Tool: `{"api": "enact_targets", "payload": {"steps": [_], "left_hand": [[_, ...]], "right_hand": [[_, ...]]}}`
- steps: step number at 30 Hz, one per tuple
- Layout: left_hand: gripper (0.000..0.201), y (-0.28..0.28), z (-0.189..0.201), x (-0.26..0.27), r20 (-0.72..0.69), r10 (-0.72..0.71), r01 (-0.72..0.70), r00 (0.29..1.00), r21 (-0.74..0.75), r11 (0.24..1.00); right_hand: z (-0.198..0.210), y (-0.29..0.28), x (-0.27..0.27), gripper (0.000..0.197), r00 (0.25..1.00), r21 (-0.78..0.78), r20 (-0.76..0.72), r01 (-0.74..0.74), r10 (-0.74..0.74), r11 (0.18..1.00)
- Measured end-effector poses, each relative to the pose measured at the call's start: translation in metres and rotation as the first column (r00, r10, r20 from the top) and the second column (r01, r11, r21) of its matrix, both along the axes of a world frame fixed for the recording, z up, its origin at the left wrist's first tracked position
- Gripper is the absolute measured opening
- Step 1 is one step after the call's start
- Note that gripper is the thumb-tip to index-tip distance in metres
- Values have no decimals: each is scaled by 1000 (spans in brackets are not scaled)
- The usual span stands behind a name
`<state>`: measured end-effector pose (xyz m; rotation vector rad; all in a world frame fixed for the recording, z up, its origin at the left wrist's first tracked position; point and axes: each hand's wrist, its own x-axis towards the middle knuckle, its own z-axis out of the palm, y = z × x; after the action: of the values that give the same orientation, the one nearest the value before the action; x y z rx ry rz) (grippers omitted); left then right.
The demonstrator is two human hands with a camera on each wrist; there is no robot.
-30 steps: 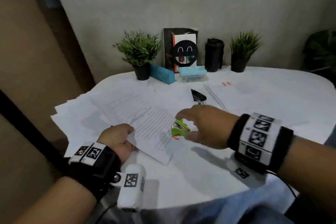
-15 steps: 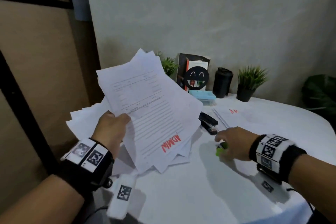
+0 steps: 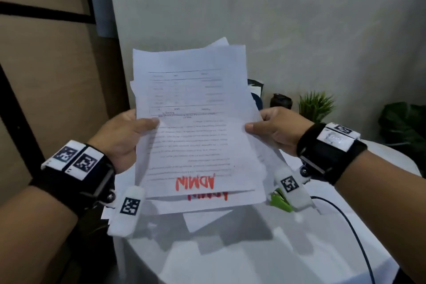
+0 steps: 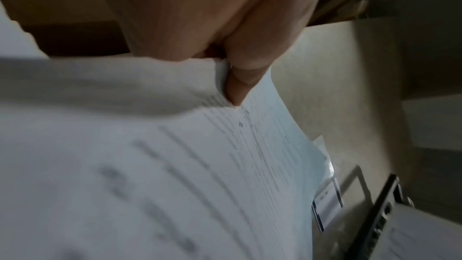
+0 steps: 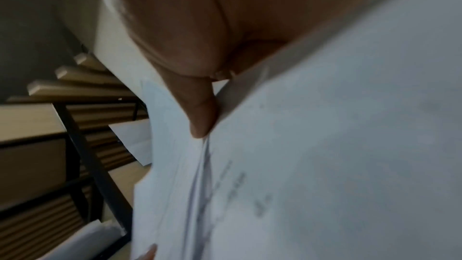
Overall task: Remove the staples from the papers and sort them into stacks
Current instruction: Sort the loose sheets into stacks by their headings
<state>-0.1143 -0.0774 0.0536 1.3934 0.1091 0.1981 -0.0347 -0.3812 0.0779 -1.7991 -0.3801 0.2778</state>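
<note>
A: What is the person holding?

B: A bunch of papers [image 3: 196,122]. They are up in the air, above the white tabletop [image 3: 265,256].

A: Which hand has them?

B: Both. The left hand [image 3: 119,138] grips the left edge, with the thumb on the front page and the fingers behind. The right hand [image 3: 279,131] pinches the right edge the same way.

A: Are the pages neat?

B: No. They stick out at the top and bottom. The front page is upside down, and it says ADMIN in red near the bottom. A page behind it has red letters too.

A: What else is there?

B: A green staple remover [image 3: 280,202] lies on the tabletop under the right wrist. More paper [image 3: 202,219] lies flat below the bunch. At the back stand a little green plant [image 3: 315,105] and a black cup [image 3: 281,100].
</note>
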Motion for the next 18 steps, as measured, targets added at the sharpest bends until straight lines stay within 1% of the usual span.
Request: {"api": "enact_targets", "payload": {"steps": [2,5,7,9,11,13,14,16,18], "left_hand": [[29,0,-4,1,-15,-10,9,1000,-74,997],[30,-3,-13,4,-31,-17,13,999,-133,991],[32,-5,-21,6,-53,-21,12,998,-156,988],[33,-9,-26,9,-62,-7,-3,998,-168,986],[32,-12,-26,13,-39,60,-65,997,-140,988],[30,-17,-20,18,30,130,-128,991,-73,989],[28,-20,-14,21,69,159,-157,985,-33,987],[25,-32,0,23,132,200,-203,971,11,979],[19,-46,12,25,184,238,-243,954,4,970]], "right_hand": [[-4,1,-6,12,998,99,-59,-7,13,995],[-5,0,-10,17,998,141,-30,58,-54,988],[-10,1,-11,21,996,189,-49,88,-80,978],[-17,4,-12,23,994,243,-86,83,-64,966],[-18,3,-12,29,995,287,-98,46,-19,957],[-11,2,-7,47,998,243,-56,12,1,970],[-6,4,-5,48,1000,205,-2,0,0,979],[0,15,1,37,988,159,141,35,-58,987],[0,31,6,31,947,184,252,156,-200,970]]}}
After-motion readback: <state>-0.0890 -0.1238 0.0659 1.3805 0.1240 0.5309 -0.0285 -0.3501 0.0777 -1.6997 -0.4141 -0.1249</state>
